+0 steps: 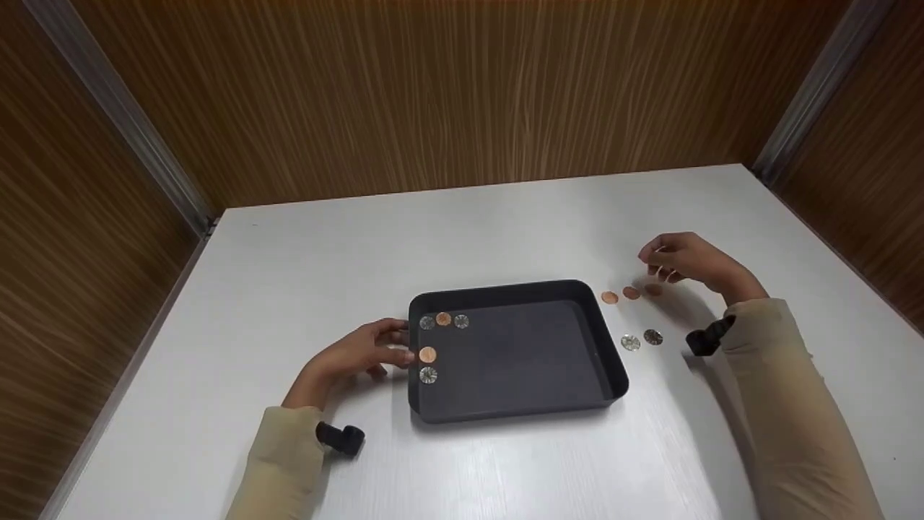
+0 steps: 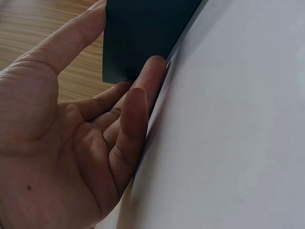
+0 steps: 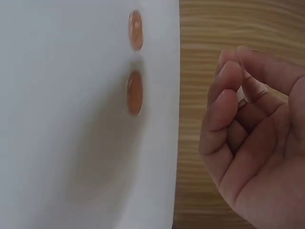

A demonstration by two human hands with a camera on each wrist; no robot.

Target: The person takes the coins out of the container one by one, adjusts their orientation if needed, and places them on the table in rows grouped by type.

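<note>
A black tray [image 1: 605,354] sits mid-table, and several copper and silver coins [image 1: 443,319] lie along its left side. My left hand [image 1: 386,347] rests with fairly straight fingers [image 2: 143,90] against the tray's left wall [image 2: 138,38]. Right of the tray lie three copper coins [image 1: 631,292] and two silver coins [image 1: 641,339]. My right hand [image 1: 660,263] hovers just above the copper ones. Its fingertips [image 3: 228,76] are curled together and pinch what looks like a small pale coin, mostly hidden. Two copper coins [image 3: 135,93] show in the right wrist view.
The white table [image 1: 505,231] is boxed in by wood-grain walls [image 1: 462,94] at the back and on both sides. Black wrist cameras sit on my left sleeve [image 1: 341,438] and right sleeve [image 1: 707,338].
</note>
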